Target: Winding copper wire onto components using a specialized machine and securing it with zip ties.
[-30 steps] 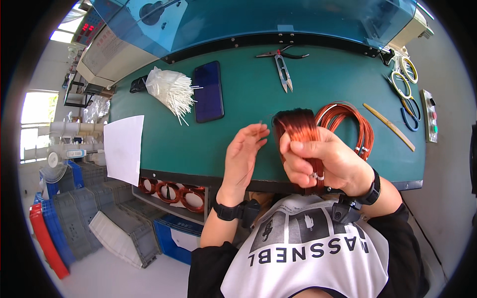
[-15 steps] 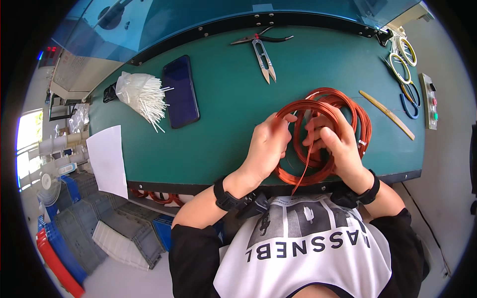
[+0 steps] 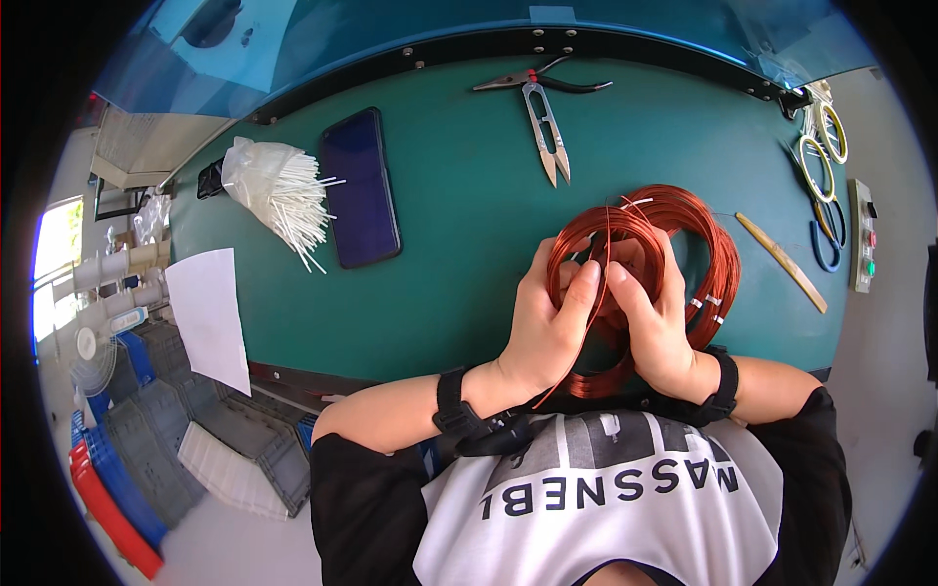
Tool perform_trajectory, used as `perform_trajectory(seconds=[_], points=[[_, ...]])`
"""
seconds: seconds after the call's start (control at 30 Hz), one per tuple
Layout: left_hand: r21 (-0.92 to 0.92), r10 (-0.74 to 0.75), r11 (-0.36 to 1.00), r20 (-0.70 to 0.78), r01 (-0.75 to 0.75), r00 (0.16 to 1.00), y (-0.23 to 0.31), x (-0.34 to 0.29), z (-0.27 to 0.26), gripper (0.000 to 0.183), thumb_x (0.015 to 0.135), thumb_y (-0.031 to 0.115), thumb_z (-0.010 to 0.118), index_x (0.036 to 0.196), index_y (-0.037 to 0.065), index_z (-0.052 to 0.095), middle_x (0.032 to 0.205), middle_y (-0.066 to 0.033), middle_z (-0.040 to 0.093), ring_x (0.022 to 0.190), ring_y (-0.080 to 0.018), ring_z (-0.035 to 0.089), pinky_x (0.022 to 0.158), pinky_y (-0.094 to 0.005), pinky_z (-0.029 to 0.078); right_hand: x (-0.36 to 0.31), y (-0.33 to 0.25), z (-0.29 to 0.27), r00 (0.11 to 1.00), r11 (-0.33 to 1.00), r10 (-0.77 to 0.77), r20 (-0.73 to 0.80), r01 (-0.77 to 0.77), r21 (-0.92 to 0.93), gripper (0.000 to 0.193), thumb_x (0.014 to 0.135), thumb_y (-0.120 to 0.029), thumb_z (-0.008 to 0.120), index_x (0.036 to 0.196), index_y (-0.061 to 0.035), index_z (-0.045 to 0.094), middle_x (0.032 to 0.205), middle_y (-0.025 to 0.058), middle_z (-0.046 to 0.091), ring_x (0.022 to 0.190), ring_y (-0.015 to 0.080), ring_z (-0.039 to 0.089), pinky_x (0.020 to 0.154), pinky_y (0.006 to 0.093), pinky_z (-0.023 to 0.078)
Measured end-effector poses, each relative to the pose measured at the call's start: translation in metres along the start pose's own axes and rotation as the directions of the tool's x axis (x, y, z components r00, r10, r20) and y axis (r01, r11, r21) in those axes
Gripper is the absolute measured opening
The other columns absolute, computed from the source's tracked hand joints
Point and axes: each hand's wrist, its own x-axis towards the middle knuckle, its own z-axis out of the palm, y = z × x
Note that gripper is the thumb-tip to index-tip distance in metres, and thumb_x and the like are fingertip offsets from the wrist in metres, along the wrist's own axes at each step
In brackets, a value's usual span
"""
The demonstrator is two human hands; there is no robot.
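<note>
Near the front edge of the green table, a coil of copper-coloured wire [image 3: 598, 221] is held between my two hands, its upper part tilted up. My left hand [image 3: 549, 327] grips the coil's left side, thumb pointing up across the front. Wrapped round the right side is my right hand [image 3: 660, 330], its thumb close to the left one. A single strand runs down over the coil past the thumbs. Several fingers are hidden behind the wire. More coils of the same wire [image 3: 721, 259], tied with small white ties, lie just behind and to the right.
Thread snips [image 3: 545, 132] and pliers [image 3: 547, 83] lie at the back. A phone [image 3: 362, 190] and a bag of white ties [image 3: 278, 195] are on the left, with white paper [image 3: 210, 317] at the edge. A yellowish strip [image 3: 782, 262] and scissors [image 3: 816, 166] lie right.
My left hand has moved from pinching near the coil's top to gripping its left side. Both thumbs now meet near the strand, and the coil has tilted up. The view has shifted slightly.
</note>
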Motion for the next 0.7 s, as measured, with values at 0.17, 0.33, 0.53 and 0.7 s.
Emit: perform_trajectory(seconds=[0.17,0.33,0.53,0.7], points=[[0.101,0.114,0.989,-0.026,-0.111,0.993,-0.001,-0.001,0.000,0.033,0.095,0.019,0.048,0.120,-0.001,0.045,0.073,0.0007,0.049,0.064,-0.0054,0.043,0.056,-0.0206,0.038,-0.003,-0.005,-0.006,0.998,0.999,-0.003,-0.066,0.000,-0.033,0.035,0.088,-0.007,0.056,0.119,-0.0008,0.043,0.084,0.0021,0.055,0.069,0.0063,0.053,0.056,0.0203,0.044],[0.434,0.483,0.757,0.133,-0.489,0.865,-0.011,0.004,-0.015,0.038,0.097,0.026,0.045,0.126,0.002,0.045,0.105,-0.0101,0.054,0.087,-0.0160,0.057,0.069,-0.0279,0.049,-0.006,0.000,-0.035,0.992,0.976,-0.023,-0.126,-0.005,-0.218,0.024,0.082,0.000,0.052,0.106,0.0007,0.052,0.076,-0.0004,0.053,0.065,0.0049,0.047,0.058,0.0208,0.041],[0.834,0.574,0.069,0.415,-0.547,0.706,0.041,0.087,-0.046,0.023,0.083,0.005,0.059,0.105,0.005,0.059,0.110,-0.0140,0.054,0.093,-0.0265,0.058,0.080,-0.0349,0.049,-0.007,-0.017,-0.040,0.976,0.988,0.126,-0.179,-0.140,-0.066,0.026,0.082,-0.001,0.055,0.108,-0.0013,0.052,0.076,0.0002,0.052,0.057,0.0053,0.045,0.050,0.0200,0.037],[0.877,0.346,-0.029,0.460,-0.480,0.818,0.044,0.102,-0.033,0.027,0.078,0.008,0.065,0.105,0.005,0.061,0.098,-0.0126,0.055,0.085,-0.0302,0.060,0.079,-0.0382,0.049,-0.013,-0.026,-0.045,0.976,0.989,0.149,-0.159,-0.149,0.008,0.026,0.083,-0.006,0.059,0.107,-0.0011,0.052,0.073,0.0010,0.053,0.055,0.0058,0.045,0.051,0.0207,0.037]])
